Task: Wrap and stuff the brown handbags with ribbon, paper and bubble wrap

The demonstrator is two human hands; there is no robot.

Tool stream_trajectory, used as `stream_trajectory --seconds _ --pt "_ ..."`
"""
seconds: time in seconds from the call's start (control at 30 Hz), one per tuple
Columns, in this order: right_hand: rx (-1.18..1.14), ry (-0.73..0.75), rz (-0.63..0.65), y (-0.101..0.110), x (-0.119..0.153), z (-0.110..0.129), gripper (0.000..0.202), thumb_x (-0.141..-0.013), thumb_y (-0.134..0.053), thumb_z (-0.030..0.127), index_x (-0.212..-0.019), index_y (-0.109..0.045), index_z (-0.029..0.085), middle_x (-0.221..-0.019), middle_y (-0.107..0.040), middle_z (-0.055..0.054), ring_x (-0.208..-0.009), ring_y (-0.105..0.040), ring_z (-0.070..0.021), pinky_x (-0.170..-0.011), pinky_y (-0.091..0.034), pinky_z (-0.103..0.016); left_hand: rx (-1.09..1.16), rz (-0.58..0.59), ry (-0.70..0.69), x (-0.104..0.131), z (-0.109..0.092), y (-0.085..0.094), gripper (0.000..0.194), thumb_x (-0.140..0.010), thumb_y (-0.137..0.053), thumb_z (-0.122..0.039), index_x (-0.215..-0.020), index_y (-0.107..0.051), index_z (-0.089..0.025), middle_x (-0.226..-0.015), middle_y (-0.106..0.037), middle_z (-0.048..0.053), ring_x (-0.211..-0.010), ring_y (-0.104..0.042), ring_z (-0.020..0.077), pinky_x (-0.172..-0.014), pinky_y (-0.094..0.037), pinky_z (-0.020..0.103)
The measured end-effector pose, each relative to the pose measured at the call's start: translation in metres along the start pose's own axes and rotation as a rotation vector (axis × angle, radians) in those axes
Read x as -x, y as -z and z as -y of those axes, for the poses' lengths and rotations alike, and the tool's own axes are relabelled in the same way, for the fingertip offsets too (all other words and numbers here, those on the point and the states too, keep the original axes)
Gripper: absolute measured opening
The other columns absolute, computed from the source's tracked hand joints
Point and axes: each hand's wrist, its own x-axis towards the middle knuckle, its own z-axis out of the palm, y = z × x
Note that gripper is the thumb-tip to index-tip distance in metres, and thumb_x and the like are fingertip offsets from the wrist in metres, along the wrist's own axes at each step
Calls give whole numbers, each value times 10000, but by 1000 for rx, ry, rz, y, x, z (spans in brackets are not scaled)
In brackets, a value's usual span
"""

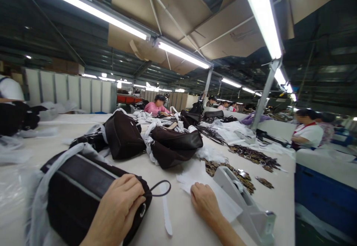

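My left hand (118, 203) is closed in a pinch on a black cord loop (163, 188) at the right end of a dark handbag (75, 197). The bag lies on its side, its handle wrapped in white padding (60, 166). A metal ring (142, 209) shows just below my fingers. Closed and low over the table, my right hand (205, 201) overlaps the edge of a thin white paper sheet (225, 203); its fingertips are hidden, so I cannot tell what they hold. A white serrated plastic strip (166, 214) lies between my hands. Right of the sheet stands a grey tape dispenser (245, 205).
More dark bags (122, 136) with white wrapping lie across the table (181, 231). Bronze-coloured tags (251, 157) are piled at the right. A blue bin (320, 194) stands beyond the table's right edge. Co-workers sit farther back, one in pink (156, 106).
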Motion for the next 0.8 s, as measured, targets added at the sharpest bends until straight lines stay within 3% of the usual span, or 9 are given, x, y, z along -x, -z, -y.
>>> stream_trajectory --seconds 0.2,0.3,0.4,0.53,0.67,0.8 --pt "-532 -20 118 33 2 12 164 -883 -374 281 -801 -497 209 -731 -639 -10 -721 -631 -177 -658 -475 -279 19 34 20 0 0 -1 203 -934 -439 -154 -739 -478 -193 -772 -585 7 -814 -515 198 -725 -381 322" --pt "-1007 -194 217 35 4 20 142 -887 -387 349 -863 -437 218 -850 -699 -41 -805 -692 -193 -704 -520 -310 27 34 25 1 -1 0 196 -934 -444 -147 -746 -478 -193 -776 -587 7 -825 -512 201 -734 -378 324" --pt "-1466 -412 282 29 6 28 242 -849 -537 423 -932 -439 217 -893 -714 -59 -803 -711 -211 -632 -522 -297 35 34 15 1 -1 0 200 -935 -440 -143 -744 -472 -194 -775 -585 5 -819 -512 197 -728 -374 320" --pt "-1562 -462 313 21 9 34 346 -799 -650 477 -919 -470 206 -809 -696 -37 -650 -672 -161 -468 -433 -205 29 26 8 0 -1 1 199 -934 -444 -144 -743 -466 -195 -772 -582 4 -812 -516 197 -723 -377 318" --pt "-1544 -390 267 19 10 35 387 -798 -677 536 -884 -534 187 -780 -674 -8 -493 -516 -63 -397 -276 -155 23 27 16 -1 -2 2 197 -925 -463 -145 -736 -473 -197 -774 -588 9 -812 -522 202 -724 -387 321" --pt "-1277 -144 276 37 2 43 403 -873 -583 550 -835 -665 158 -797 -690 -32 -700 -600 -134 -599 -430 -224 30 39 26 -1 -4 3 182 -917 -480 -135 -746 -495 -196 -792 -603 10 -822 -529 204 -739 -397 327"
